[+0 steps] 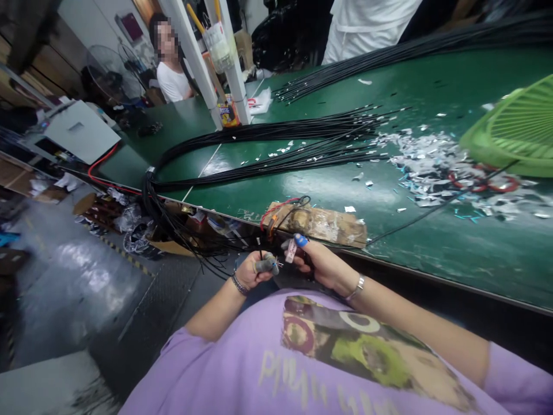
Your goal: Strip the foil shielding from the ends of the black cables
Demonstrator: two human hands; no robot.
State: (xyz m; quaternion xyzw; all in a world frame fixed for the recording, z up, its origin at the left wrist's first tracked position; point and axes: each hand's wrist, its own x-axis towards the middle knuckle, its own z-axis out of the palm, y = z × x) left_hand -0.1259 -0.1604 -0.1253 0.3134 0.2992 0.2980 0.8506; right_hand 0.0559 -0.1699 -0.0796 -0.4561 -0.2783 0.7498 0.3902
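Note:
Near the table's front edge, my left hand [254,271] pinches a black cable [260,246]. Fine coloured wires [279,264] fan out at its fingertips, and grey covering wraps the thumb. Just to the right, my right hand [317,262] is closed with its fingers curled, facing the wire ends but apart from them. Blue tape wraps its thumb tip, and a small pale pink printed piece [291,251] shows at its fingers; whether it is held or wrapped around a finger, I cannot tell. Whatever else lies in this grip is hidden.
Bundled black cables [259,129] lie across the green table [242,193], some hanging over its edge. Behind my hands sits a taped cardboard piece [328,223] with wires. Foil scraps [425,164] and a green fan [514,127] are at right. Two people are across the table.

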